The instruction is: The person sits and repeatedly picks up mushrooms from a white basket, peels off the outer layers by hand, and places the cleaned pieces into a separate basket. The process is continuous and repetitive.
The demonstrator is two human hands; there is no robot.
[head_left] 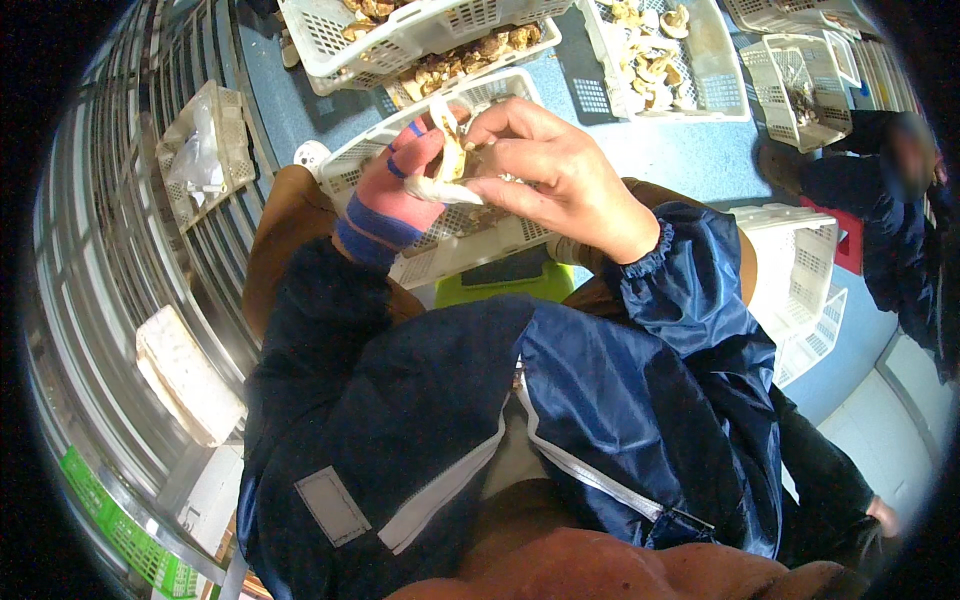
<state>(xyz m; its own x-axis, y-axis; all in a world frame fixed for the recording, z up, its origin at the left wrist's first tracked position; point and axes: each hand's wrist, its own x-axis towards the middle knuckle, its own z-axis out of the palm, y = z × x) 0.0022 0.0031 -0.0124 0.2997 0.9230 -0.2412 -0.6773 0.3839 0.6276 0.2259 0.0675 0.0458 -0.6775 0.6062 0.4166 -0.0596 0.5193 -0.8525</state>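
Note:
My left hand [385, 205], in a pink and blue striped glove, is closed around a pale mushroom [443, 190] with a yellowish stem part standing up. From the other side my bare right hand [565, 170] pinches at the same mushroom with thumb and curled fingers; whether a small tool is in those fingers is hidden. Both hands are over a white perforated crate [425, 268] between my knees. Part of its contents is covered by my hands.
Ahead are stacked white crates [350, 65] of brown mushrooms and a crate [735, 95] of pale pieces. A slatted metal rack [110, 250] runs along the left, holding a basket [240, 160]. White crates [800, 260] stand at right, near another person [880, 190]. A green stool [500, 287] is below me.

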